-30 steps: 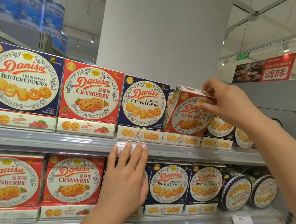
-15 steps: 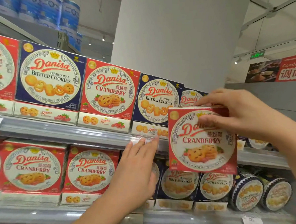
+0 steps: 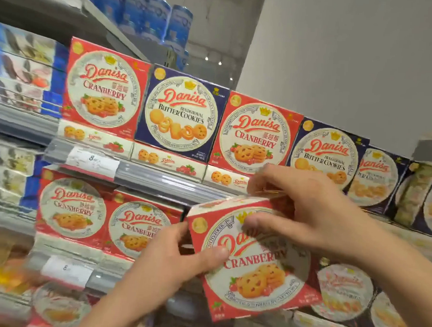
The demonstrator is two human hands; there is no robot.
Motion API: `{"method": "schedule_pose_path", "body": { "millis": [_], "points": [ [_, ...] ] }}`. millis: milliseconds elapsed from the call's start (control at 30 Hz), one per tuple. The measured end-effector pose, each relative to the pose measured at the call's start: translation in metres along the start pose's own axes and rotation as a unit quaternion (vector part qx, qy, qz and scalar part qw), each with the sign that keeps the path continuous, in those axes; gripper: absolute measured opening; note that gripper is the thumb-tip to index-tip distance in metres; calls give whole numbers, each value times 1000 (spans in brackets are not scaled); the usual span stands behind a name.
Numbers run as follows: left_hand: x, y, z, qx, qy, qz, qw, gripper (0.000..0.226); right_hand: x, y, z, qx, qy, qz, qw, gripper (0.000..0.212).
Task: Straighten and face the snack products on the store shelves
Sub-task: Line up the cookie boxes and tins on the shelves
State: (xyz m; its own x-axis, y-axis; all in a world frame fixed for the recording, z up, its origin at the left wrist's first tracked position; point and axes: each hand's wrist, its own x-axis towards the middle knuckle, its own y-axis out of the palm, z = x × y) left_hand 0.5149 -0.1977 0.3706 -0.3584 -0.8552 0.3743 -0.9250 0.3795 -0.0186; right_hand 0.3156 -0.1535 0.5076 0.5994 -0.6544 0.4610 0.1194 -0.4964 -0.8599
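Hands (image 3: 307, 208) hide cranberry box (image 3: 256, 273) top

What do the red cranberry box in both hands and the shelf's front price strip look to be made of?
Cranberry box: seemingly glossy printed paperboard, judging by its sharp folded edges, flat panels and soft sheen; the left hand and right hand grip it without denting it. Price strip: probably clear glossy plastic over a grey rail, since a paper price tag shows behind its streaky reflections.
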Motion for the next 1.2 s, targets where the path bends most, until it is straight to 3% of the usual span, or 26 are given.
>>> {"method": "schedule_pose_path", "body": {
  "millis": [167, 233, 333, 500, 633, 867, 1067, 1200],
  "points": [
    [-16, -62, 10, 55, 58, -50, 996, 43, 56, 15, 12, 41, -10, -69, 997, 39],
    [-17, -84, 10, 140, 91, -71, 983, 55, 85, 13, 8, -20, -2, -142, 990, 45],
    [-15, -105, 5, 184, 102, -91, 973, 50, 132, 8, 0, -127, 47, -199, 971, 56],
    [-7, -116, 3, 137, 81, -72, 985, 50, 182, 11, -9, -206, 134, -125, 961, 67],
    [-6, -112, 4, 153, 74, -77, 982, 48, 190, 22, -11, -238, 138, -88, 957, 66],
    [-5, -107, 3, 178, 76, -82, 978, 52, 174, 10, 7, -198, 74, -135, 968, 49],
    [-2, -102, 0, 117, 96, -87, 985, 65, 147, -2, 23, -171, -9, -174, 970, 44],
    [-10, -97, -7, 68, 115, -129, 983, 60, 124, -3, 29, -132, -40, -166, 976, 46]
  ]
}}
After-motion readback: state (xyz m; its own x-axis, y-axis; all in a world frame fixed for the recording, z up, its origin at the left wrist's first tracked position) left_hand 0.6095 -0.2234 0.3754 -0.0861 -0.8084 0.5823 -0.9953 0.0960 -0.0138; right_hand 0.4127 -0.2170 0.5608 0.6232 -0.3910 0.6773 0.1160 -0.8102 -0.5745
